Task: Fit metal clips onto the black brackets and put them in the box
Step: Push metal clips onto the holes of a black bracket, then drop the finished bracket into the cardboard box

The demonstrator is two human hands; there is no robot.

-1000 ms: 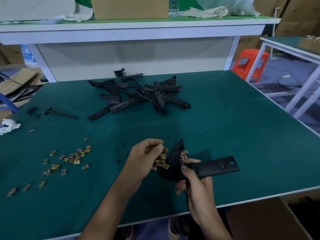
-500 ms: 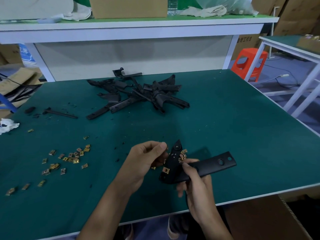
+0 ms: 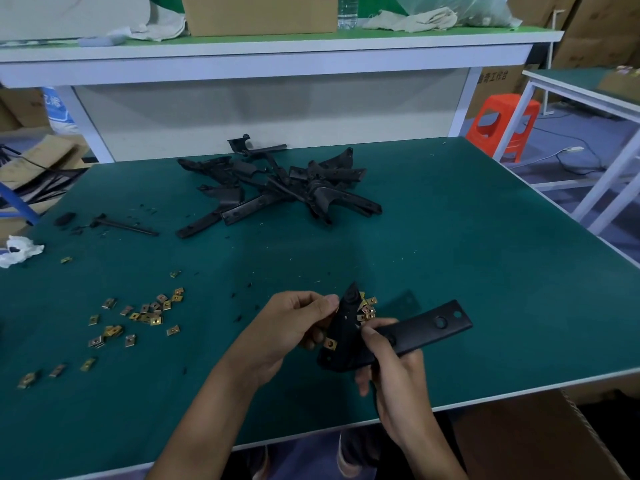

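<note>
My right hand (image 3: 391,368) grips a black bracket (image 3: 415,327) by its middle, above the near edge of the green table (image 3: 485,237). One gold metal clip (image 3: 331,344) sits on the bracket's wide left end. My left hand (image 3: 294,327) has its fingers curled against that end, thumb at the upper edge; whether it pinches a clip is hidden. A few loose clips (image 3: 367,308) lie on the table just behind the bracket. A pile of black brackets (image 3: 277,188) lies at the table's middle back.
Several loose gold clips (image 3: 138,320) are scattered at the near left. A thin black rod (image 3: 124,226) and a white crumpled rag (image 3: 17,251) lie at the far left. An open cardboard box (image 3: 540,441) stands below the table's near right edge. An orange stool (image 3: 502,123) stands beyond.
A gold clip now sits on the bracket's wide end, where my left hand was working a second ago. The bracket has tilted slightly, its long end lower. My left hand stays against the wide end.
</note>
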